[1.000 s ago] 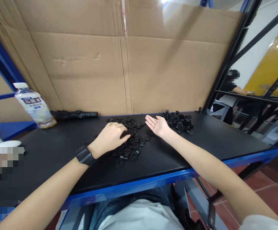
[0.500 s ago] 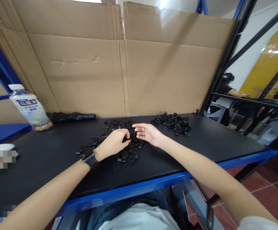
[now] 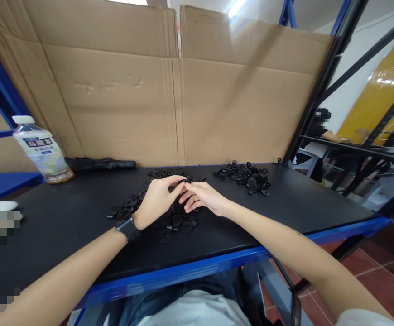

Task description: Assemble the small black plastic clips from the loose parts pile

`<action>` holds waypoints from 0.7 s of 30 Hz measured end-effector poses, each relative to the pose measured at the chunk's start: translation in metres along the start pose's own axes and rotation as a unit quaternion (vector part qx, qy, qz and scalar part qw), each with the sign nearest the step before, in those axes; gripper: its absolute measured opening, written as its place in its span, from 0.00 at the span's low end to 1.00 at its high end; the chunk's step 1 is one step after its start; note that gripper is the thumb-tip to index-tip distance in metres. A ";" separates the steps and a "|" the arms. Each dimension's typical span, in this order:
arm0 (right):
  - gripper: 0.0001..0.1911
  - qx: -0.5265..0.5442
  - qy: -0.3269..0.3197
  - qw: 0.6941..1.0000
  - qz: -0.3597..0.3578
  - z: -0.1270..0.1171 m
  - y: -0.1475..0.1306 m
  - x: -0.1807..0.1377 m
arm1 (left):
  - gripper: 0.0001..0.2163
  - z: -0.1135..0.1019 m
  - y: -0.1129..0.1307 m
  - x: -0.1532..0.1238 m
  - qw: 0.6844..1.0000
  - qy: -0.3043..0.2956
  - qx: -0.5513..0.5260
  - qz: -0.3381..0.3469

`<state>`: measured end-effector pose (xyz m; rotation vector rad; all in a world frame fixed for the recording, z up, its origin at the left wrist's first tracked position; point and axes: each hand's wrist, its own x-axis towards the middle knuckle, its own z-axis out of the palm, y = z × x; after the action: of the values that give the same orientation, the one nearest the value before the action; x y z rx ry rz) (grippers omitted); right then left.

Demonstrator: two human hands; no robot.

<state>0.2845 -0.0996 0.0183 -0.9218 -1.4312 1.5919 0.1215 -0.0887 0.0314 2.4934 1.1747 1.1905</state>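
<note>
My left hand (image 3: pixel 159 195), with a dark watch on its wrist, pinches a small black disc-like part (image 3: pixel 184 181) between thumb and fingers. The thumb and forefinger of my right hand (image 3: pixel 208 196) close on the same part from the other side; its remaining fingers are loosely curled. Fingers cover most of the part, so its full shape is hidden. Below and around both hands spreads a heap of similar black parts (image 3: pixel 186 226), round with short tabs.
A second pile of black parts (image 3: pixel 247 175) lies to the right on the black tabletop (image 3: pixel 305 194). A drink bottle (image 3: pixel 42 151) and a folded black umbrella (image 3: pixel 105 164) stand and lie at the back left. Cardboard (image 3: pixel 231 104) walls the back. Another person (image 3: pixel 319 127) sits far right.
My hands, apart before, have come together over the heap. My right hand has moved left and closed on the black part, which now shows between the fingertips.
</note>
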 end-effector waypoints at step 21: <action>0.11 -0.032 -0.007 0.997 -0.064 -0.003 0.000 0.003 | 0.14 0.000 0.005 -0.004 0.991 -0.009 0.086 0.098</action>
<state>0.2856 -0.0955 0.0181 -0.8394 -1.5273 1.4689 0.1230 -0.0944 0.0309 2.7986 1.0908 1.1524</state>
